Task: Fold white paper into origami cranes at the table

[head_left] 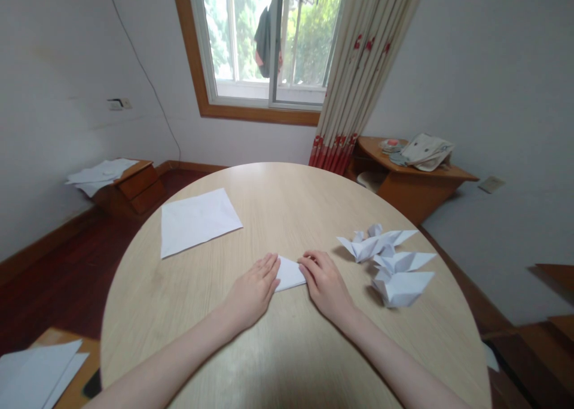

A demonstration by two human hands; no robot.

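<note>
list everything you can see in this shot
round wooden table: 1, pale beige, centre of view
paper sheet: 1, white, left part of table
folded paper piece: 1, white, on table between hands
folded paper figures: 3, white, right part of table
loose paper sheets: several, white, on wooden cabinet, far left
paper stack: several sheets, white, lower left corner
cloth bag: 1, cream, on wooden desk, far right
curtain: 1, cream and red, beside window
window: 1, brown frame, far wall
left hand: 1, bare, at folded paper's left end
right hand: 1, bare, on folded paper's right end
</note>
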